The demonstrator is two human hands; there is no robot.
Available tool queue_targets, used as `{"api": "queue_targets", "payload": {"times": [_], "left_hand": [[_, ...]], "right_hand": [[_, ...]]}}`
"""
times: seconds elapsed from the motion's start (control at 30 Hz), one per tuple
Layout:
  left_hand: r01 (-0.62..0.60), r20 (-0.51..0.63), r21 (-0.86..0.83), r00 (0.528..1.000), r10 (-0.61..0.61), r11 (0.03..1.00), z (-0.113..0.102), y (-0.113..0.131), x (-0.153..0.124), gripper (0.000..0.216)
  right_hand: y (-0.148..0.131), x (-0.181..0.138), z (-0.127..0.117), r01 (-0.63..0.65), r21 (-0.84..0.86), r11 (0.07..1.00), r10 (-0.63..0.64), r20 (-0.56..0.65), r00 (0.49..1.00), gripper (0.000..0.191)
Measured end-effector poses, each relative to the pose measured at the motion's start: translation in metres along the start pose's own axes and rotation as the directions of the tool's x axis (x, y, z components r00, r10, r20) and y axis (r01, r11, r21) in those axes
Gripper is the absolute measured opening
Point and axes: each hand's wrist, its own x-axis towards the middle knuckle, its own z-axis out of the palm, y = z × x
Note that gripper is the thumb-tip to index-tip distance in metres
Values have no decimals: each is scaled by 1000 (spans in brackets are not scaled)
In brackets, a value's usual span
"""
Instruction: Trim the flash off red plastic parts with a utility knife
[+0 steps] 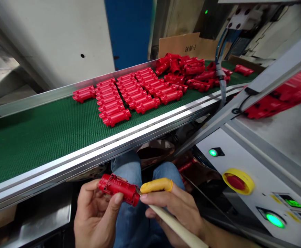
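Bright, fairly even light over the whole scene, source out of view. Hard white glare along the aluminium conveyor rail (93, 144). Only soft, faint shadows, deepest below the rail. Strong wide-angle bowing toward the frame edges. Heavy blur across the red parts (279, 96) at far right; crisp focus on the red plastic housing (118, 189) in the left hand (98, 213). Slight bloom around the green lamp (274, 220).

My left hand (96, 217) curls closed with the thumb (116, 201) pressed on top; my right hand (174, 212) is clenched beside it, index finger (155, 186) stretched toward it.
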Motion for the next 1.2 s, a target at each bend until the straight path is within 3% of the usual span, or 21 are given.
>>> {"api": "queue_targets", "payload": {"times": [0.3, 0.5, 0.7, 0.8, 0.9, 1.03, 1.2], "left_hand": [[-24, 16, 13, 1000, 24, 1000, 0, 1, 1, 39], [-28, 0, 22, 1000, 28, 999, -2, 1, -1, 42], [-38, -22, 12, 999, 39, 999, -1, 2, -3, 40], [-103, -27, 47, 994, 104, 994, -4, -1, -3, 38], [-242, 29, 123, 970, 241, 962, -11, -8, -1, 36], [-273, 28, 166, 962, 272, 948, -15, -12, 3, 36], [-66, -28, -45, 998, 65, 997, -3, -7, 9, 38]], "right_hand": [[-1, -2, 2, -14, -1, 1000, 14, 3, 1000, 36], [-4, -4, 6, -113, 44, 993, 116, -54, 992, 27], [-6, -8, 10, -132, 50, 990, 136, -72, 988, 26], [-6, -7, 8, -178, 47, 983, 180, -58, 982, 23], [-4, -3, 3, -256, 80, 963, 256, 13, 967, 18], [4, -1, -1, -128, 76, 989, 115, 153, 981, 26], [13, -12, 6, 21, -66, 998, -11, 141, 990, 31]]}}
